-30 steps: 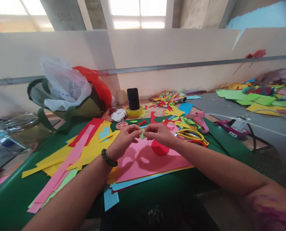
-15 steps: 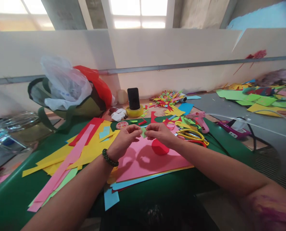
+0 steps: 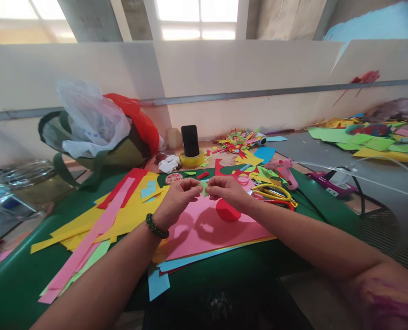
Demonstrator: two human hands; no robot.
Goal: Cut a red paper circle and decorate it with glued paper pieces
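Between my left hand and my right hand is a small piece of light green paper. Both hands are closed, pinching it from either side with thumb and fingers; the fingertips partly hide it. The hands hover above a stack of coloured sheets topped by a pink sheet. A red paper circle lies on that sheet, just below my right hand. Yellow-handled scissors lie to the right, beside a red handle. My left wrist wears a dark green beaded bracelet.
A pink glue gun with a cord stands at the right. Yellow and pink paper strips cover the left side. Behind are a phone on a yellow tape roll, a pile of colourful scraps and a bag.
My hands stay almost in place, with the green paper still pinched between them. At the far right edge, a hand on the yellow paper has gone out of view.
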